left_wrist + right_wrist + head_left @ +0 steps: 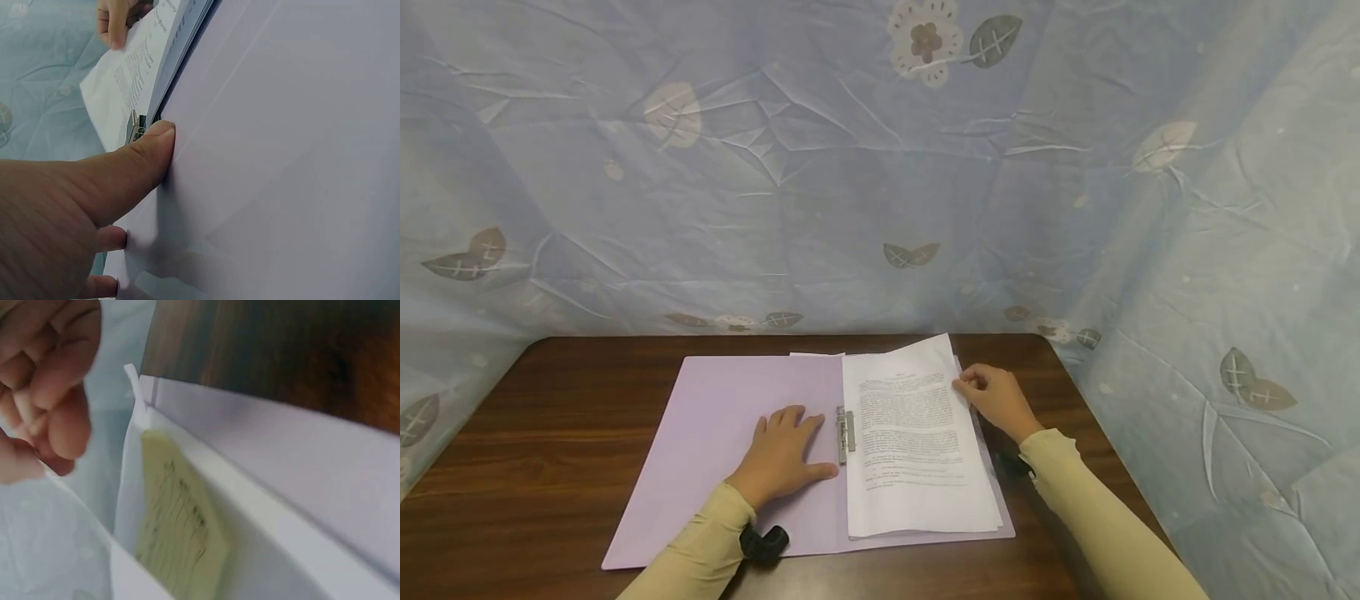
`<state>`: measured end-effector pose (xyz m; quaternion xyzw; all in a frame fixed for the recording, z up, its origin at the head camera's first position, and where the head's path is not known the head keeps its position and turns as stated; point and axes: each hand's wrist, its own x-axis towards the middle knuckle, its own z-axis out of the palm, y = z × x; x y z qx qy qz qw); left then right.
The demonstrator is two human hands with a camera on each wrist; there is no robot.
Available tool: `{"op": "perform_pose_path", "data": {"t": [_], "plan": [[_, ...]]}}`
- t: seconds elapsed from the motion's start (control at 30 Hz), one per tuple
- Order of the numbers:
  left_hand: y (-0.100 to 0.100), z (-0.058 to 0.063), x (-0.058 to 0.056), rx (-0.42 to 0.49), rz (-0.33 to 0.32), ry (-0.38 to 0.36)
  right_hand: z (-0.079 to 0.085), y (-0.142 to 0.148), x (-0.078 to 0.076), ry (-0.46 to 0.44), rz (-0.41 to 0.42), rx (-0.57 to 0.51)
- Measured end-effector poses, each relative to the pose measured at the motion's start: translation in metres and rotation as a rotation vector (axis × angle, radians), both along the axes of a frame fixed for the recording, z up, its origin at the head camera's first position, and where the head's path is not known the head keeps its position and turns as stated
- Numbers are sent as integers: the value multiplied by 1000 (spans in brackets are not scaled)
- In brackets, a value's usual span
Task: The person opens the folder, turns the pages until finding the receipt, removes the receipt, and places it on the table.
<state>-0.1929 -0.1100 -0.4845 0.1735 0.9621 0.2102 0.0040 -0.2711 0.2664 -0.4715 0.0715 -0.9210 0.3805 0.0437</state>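
The right hand [996,398] pinches the edge of the top sheet [917,450] at about 1 o'clock on the page, thumb against bent fingers, lifting that edge off the stack. The left hand [781,458] lies spread and relaxed, gripping nothing, its thumb tip just beside the metal clip [847,435], which sits at the sheet's 9 o'clock edge. In the right wrist view, a yellow note [178,519] shows under the raised edge.

Beneath is the open lilac folder [722,400], its bare cover toward 9 o'clock, the papers on its 3 o'clock half. It lies on the brown worktop [512,467], with a patterned curtain [820,192] beyond at 12 o'clock.

The step in hand looks like lifting a page. It would go best with a light pinch, one sheet separated, and a smooth arc toward 9 o'clock; pulling toward 3 o'clock could tear the paper at the clip. A steady left palm should keep the folder from sliding.
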Motion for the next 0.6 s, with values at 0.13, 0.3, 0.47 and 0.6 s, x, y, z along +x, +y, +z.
{"op": "perform_pose_path", "data": {"t": [0.13,0.3,0.47,0.6], "plan": [[-1,1,0,5,-2,2,-1,2,10,-118,22,-32],[-1,0,0,4,-2,8,-1,4,20,-139,22,-47],[-1,-1,0,-2,-4,9,4,2,34,-108,46,-56],[-1,0,0,-3,-7,6,7,-3,43,-4,18,9]]}}
